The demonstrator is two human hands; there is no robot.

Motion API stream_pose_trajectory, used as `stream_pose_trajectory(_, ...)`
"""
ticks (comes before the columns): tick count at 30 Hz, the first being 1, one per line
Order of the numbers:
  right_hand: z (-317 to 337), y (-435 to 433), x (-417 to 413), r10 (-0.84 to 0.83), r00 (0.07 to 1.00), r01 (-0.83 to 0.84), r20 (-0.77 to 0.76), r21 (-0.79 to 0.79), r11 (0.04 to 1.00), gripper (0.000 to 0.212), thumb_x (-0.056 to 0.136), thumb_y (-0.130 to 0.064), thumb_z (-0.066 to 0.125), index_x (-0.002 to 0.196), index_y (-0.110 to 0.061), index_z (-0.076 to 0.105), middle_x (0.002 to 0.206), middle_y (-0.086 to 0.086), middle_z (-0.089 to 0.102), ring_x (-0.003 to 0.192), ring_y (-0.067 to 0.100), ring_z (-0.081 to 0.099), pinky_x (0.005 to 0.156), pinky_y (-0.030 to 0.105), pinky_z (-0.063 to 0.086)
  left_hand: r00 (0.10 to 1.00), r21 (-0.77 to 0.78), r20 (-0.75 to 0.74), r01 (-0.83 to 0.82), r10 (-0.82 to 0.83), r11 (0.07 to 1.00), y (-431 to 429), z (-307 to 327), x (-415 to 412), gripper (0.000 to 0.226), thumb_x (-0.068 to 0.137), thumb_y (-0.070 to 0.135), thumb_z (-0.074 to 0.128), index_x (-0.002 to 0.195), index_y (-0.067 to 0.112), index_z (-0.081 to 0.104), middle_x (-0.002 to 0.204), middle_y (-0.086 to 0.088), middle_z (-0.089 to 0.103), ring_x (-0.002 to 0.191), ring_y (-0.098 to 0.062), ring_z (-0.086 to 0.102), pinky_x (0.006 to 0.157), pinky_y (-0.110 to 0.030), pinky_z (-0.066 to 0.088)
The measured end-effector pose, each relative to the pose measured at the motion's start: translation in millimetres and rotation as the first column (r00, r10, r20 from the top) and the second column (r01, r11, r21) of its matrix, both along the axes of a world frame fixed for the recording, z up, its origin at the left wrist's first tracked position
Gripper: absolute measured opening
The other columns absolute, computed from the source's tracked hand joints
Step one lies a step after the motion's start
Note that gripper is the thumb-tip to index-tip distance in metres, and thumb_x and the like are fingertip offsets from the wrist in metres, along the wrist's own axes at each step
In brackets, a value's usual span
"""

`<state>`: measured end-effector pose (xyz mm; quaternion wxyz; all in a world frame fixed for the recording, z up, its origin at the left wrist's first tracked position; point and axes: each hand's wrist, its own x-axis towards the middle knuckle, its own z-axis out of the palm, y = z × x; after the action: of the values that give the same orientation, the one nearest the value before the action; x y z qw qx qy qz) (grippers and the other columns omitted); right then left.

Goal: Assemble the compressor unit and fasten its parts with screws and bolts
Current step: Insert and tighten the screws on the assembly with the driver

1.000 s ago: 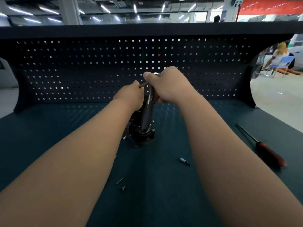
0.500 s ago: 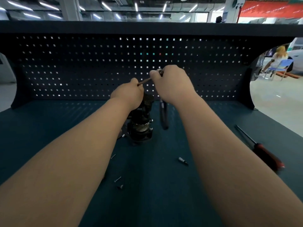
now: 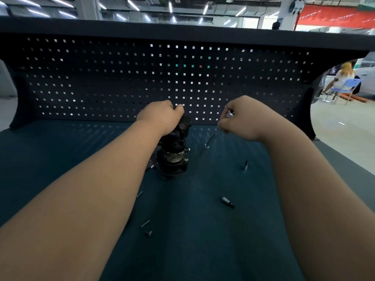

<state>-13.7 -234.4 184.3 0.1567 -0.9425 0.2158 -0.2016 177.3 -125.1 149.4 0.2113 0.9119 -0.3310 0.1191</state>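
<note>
My left hand (image 3: pixel 162 116) grips the top of the black cylindrical metal compressor unit (image 3: pixel 174 159), which stands upright on the dark teal bench top (image 3: pixel 60 159). Partly assembled, I'd judge: small silver screws (image 3: pixel 145 223) lie loose in front of the unit, not yet driven. Right of the unit, my right hand (image 3: pixel 243 120) holds a slim silver metal driver (image 3: pixel 212 139). Half a second ago it was at the unit's top, now pulled clear.

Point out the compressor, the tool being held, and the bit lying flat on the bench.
compressor (image 3: pixel 174 157): head view, on its pale middle band.
tool (image 3: pixel 212 139): head view, on the bare metal shaft.
bit (image 3: pixel 227 202): head view, on its mid-body.
</note>
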Motion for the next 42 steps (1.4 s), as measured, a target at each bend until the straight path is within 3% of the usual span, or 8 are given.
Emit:
stream_pose_trajectory(6,-3,18,35,0.094,0.987,-0.097,-0.13,-0.018,0.995,0.01,0.085,-0.018,0.062,0.079,-0.013,0.067,0.083,0.01,0.068,0.07,0.021,0.058,0.055,0.026,0.043,1.0,-0.002,0.014,-0.022,0.022,1.0,-2,-1,-1,0.053,0.096,0.052,0.024,0.116,0.018,0.058,0.096,-0.001,0.057,0.085,-0.022,0.05,0.057,-0.031,0.034)
stream_pose_trajectory(14,8,25,45,0.12,0.982,-0.127,-0.144,-0.042,0.991,0.012,0.083,-0.015,0.061,0.072,-0.019,0.065,0.078,0.005,0.07,0.066,0.019,0.058,0.051,0.025,0.042,1.0,-0.016,-0.008,-0.022,0.022,1.0,-2,-2,-1,0.053,0.096,0.053,0.024,0.116,0.017,0.058,0.1,-0.001,0.055,0.087,-0.022,0.05,0.06,-0.033,0.034)
stream_pose_trajectory(19,4,37,51,0.13,0.966,-0.133,-0.222,-0.002,0.991,0.023,0.084,-0.01,0.057,0.099,0.005,0.065,0.076,0.016,0.055,0.064,0.02,0.043,0.053,0.027,0.035,0.999,0.002,-0.023,-0.029,0.029,1.0,-2,0,-3,0.052,0.097,0.051,0.024,0.119,0.016,0.056,0.106,-0.005,0.055,0.09,-0.023,0.048,0.068,-0.036,0.036)
stream_pose_trajectory(24,11,32,49,0.123,0.977,-0.127,-0.175,-0.012,0.992,0.024,0.084,-0.01,0.056,0.099,0.006,0.065,0.096,0.027,0.066,0.067,0.019,0.043,0.058,0.027,0.036,0.999,-0.01,-0.037,-0.025,0.024,1.0,0,-1,-3,0.053,0.096,0.052,0.024,0.121,0.017,0.055,0.106,-0.002,0.052,0.091,-0.022,0.047,0.069,-0.036,0.036)
stream_pose_trajectory(26,12,32,48,0.118,0.975,-0.124,-0.188,-0.018,0.992,0.025,0.085,-0.01,0.056,0.1,0.008,0.064,0.088,0.03,0.06,0.066,0.019,0.041,0.057,0.027,0.034,0.999,-0.012,-0.042,-0.023,0.023,1.0,0,0,-4,0.053,0.096,0.052,0.025,0.122,0.017,0.055,0.105,-0.002,0.05,0.091,-0.022,0.048,0.069,-0.036,0.037)
stream_pose_trajectory(31,16,32,46,0.129,0.965,-0.136,-0.228,-0.019,0.99,0.02,0.084,-0.009,0.056,0.096,0.004,0.067,0.074,0.01,0.053,0.061,0.019,0.042,0.049,0.025,0.031,0.999,0.002,-0.042,-0.029,0.029,1.0,-2,2,-5,0.052,0.095,0.054,0.027,0.121,0.017,0.052,0.108,-0.003,0.053,0.095,-0.023,0.049,0.07,-0.037,0.038)
stream_pose_trajectory(38,19,32,52,0.166,0.938,-0.208,-0.305,-0.114,0.971,0.008,0.082,-0.012,0.06,0.084,-0.008,0.067,0.068,0.001,0.056,0.051,0.014,0.044,0.045,0.023,0.033,0.999,0.131,-0.038,-0.026,0.031,0.991,-10,6,-10,0.059,0.096,0.057,0.021,0.132,0.017,0.045,0.129,-0.008,0.052,0.131,-0.029,0.03,0.1,-0.053,0.038)
stream_pose_trajectory(42,21,23,53,0.18,0.933,-0.217,-0.312,-0.085,0.973,0.002,0.078,-0.015,0.064,0.079,-0.017,0.066,0.076,-0.002,0.065,0.065,0.018,0.054,0.055,0.026,0.04,0.999,0.205,-0.05,0.012,-0.001,0.979,-9,7,-5,0.057,0.097,0.052,0.018,0.14,0.024,0.042,0.14,-0.007,0.045,0.133,-0.032,0.028,0.104,-0.052,0.036)
